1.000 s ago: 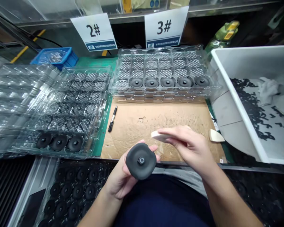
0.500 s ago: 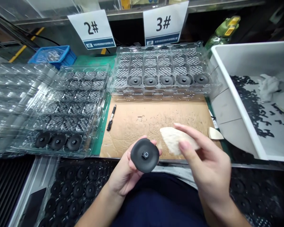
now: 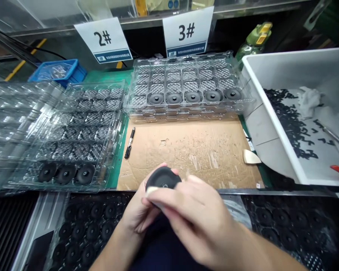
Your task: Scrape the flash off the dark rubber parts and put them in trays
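Above my lap, my left hand [image 3: 138, 210] grips a round black rubber-like disc [image 3: 162, 176] with a small hub in its middle. My right hand [image 3: 197, 214] reaches across and presses a cream-coloured sponge pad [image 3: 151, 190] against the near left part of the disc. Most of the pad is hidden behind my right fingers, and only a sliver shows. Both hands are just in front of the cardboard sheet [image 3: 180, 150]. A second cream wedge [image 3: 251, 157] lies at the sheet's right edge.
Clear trays hold black discs: one tray [image 3: 186, 109] at the back, another [image 3: 81, 150] at left. A pen [image 3: 129, 143] lies on the cardboard. A white bin [image 3: 277, 128] with small black parts stands right. Behind are a blue basket [image 3: 76, 71] and a green bottle [image 3: 254, 41].
My right hand has moved left and down, bringing the sponge pad onto the disc. The disc in my left hand has tilted and shifted slightly left. The head view has shifted a little.
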Demonstrator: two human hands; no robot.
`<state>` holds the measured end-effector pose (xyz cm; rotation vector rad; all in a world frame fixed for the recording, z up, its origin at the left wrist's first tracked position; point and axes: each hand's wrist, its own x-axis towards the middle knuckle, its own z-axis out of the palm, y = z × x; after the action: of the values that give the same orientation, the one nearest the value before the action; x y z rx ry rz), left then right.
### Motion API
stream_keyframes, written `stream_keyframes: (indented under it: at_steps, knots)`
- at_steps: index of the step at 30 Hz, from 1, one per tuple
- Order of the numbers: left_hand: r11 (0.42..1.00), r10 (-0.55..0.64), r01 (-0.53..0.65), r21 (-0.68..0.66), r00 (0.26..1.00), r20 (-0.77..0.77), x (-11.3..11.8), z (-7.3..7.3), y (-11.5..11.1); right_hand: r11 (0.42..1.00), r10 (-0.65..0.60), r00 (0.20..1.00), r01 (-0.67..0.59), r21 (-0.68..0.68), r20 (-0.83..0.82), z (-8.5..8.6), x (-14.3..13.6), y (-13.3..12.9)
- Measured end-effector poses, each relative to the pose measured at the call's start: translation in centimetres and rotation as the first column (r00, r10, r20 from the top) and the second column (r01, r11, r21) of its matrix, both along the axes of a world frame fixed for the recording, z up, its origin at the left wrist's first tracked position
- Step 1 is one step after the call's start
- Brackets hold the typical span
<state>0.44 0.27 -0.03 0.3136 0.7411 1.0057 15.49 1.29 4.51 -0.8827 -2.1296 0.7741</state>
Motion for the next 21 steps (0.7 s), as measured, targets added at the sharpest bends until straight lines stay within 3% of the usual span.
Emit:
stream_keyframes:
  at_steps: [1, 3, 5, 6, 8, 10, 11, 13, 15, 17, 21]
  knots:
    - [1.000, 0.000, 0.000, -0.002, 0.999, 0.032, -0.2, 0.0, 0.0, 0.999, 0.018, 1.000, -0.017, -0.049, 0.025, 0.1, 0.6, -0.4]
    - [1.000, -0.008, 0.009, -0.012, 0.997, 0.073, -0.3, -0.1, 0.1, 0.994, -0.064, 0.992, 0.074, -0.084, 0.111, 0.2, 1.7, -0.8]
    - [0.998, -0.016, 0.020, -0.051, 0.996, 0.091, -0.1, -0.3, 0.1, 0.984, -0.169, 0.966, 0.175, -0.014, 0.195, 0.3, 2.1, -0.4]
    - [0.996, -0.023, 0.031, -0.079, 0.995, 0.100, 0.1, -0.3, 0.1, 0.985, -0.170, 0.964, 0.165, 0.042, 0.204, 0.3, 2.1, 0.0]
    - [0.991, -0.064, 0.076, -0.108, 0.992, 0.113, 0.5, -0.2, 0.0, 0.994, -0.026, 0.988, 0.011, 0.105, 0.150, 0.2, 1.8, 1.5]
    - [0.988, -0.107, 0.119, -0.096, 0.986, 0.128, 0.6, -0.1, -0.1, 0.990, 0.125, 0.991, -0.127, 0.068, 0.039, -0.5, 1.8, 3.0]
    - [0.988, -0.120, 0.132, -0.075, 0.982, 0.147, 0.5, 0.0, -0.1, 0.993, 0.117, 0.993, -0.117, 0.020, -0.018, -1.1, 2.0, 3.6]
    - [0.990, -0.120, 0.133, -0.049, 0.972, 0.200, 0.1, -0.1, -0.2, 0.989, -0.084, 0.994, 0.074, -0.127, -0.074, -2.7, 2.6, 4.2]
    - [0.992, -0.108, 0.121, -0.039, 0.963, 0.249, -0.4, -0.3, -0.2, 0.908, -0.336, 0.940, 0.310, -0.280, -0.049, -4.8, 3.4, 3.7]
    - [0.993, -0.100, 0.114, -0.039, 0.958, 0.269, -0.6, -0.4, -0.2, 0.804, -0.444, 0.896, 0.409, -0.431, 0.021, -7.1, 3.9, 2.3]
    - [0.990, -0.109, 0.128, -0.054, 0.955, 0.276, -0.5, -0.5, 0.0, 0.701, -0.328, 0.937, 0.325, -0.635, 0.117, -10.8, 4.2, -1.5]
